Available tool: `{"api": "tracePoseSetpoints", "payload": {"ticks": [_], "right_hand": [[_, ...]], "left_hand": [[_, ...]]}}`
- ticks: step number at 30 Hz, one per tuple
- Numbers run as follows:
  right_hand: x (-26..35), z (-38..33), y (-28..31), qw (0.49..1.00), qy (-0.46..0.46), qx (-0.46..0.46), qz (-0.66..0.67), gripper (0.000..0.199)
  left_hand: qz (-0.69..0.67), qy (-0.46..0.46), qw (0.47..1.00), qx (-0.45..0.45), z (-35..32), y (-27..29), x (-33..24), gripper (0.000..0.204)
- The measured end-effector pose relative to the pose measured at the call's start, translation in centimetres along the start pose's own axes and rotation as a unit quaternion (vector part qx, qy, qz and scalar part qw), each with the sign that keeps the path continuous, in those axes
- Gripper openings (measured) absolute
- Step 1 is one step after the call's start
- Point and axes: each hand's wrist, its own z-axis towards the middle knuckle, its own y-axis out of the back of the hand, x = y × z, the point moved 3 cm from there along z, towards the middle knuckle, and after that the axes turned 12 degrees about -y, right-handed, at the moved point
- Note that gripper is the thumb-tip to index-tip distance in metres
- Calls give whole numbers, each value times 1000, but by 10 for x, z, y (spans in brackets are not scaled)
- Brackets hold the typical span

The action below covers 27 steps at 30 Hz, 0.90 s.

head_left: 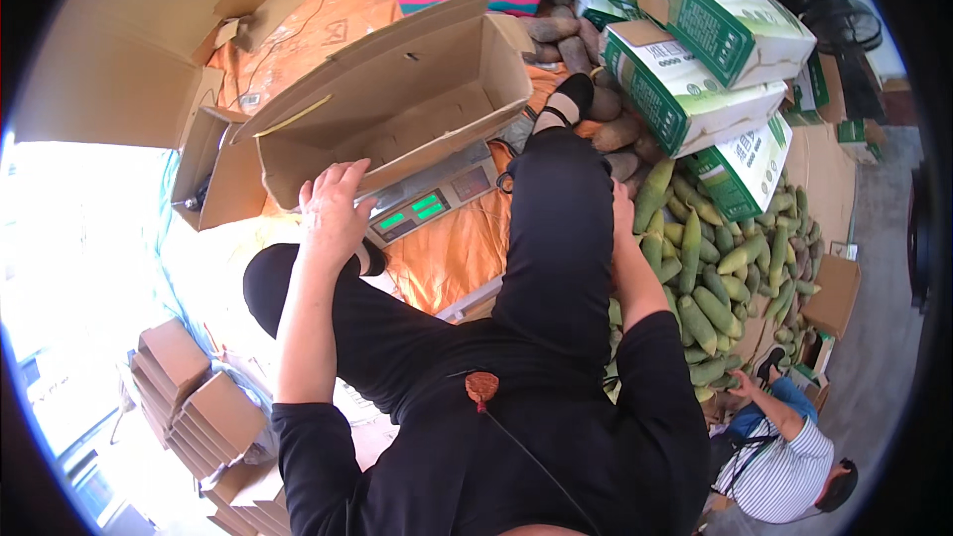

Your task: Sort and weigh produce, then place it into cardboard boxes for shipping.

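Note:
An open, empty-looking cardboard box (417, 124) sits tilted across a digital scale (437, 201) with a lit green display. My left hand (333, 206) rests at the near left corner of the box, fingers spread over its rim and thumb apart on the outer side. Beside my right knee is my right hand (622, 213), its fingers largely hidden by the dark trouser leg. Close to it lies a large heap of green radishes (710, 313). Darker, reddish-brown root vegetables (617, 132) lie around my right foot.
Green-and-white cartons (685, 84) are stacked on the vegetables at the right. Another open carton (213, 164) stands left of the box, on orange sheeting (447, 263). Folded cardboard (199, 392) is piled at the lower left. A person in a striped shirt (779, 471) reaches toward the heap.

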Motion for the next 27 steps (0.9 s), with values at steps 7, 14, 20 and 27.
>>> {"api": "tracePoseSetpoints", "payload": {"ticks": [7,14,20,27], "right_hand": [[-60,8,53,957,21,-184,223,54],[42,-27,209,880,75,-222,413,45],[150,-42,276,784,241,-90,565,48],[285,-47,203,831,365,63,414,45]], "left_hand": [[-2,-2,1000,-5,-9,9,-3,53],[41,35,998,12,-7,4,18,39],[95,53,991,75,-1,-2,26,18],[115,63,988,86,-21,1,25,9]]}}
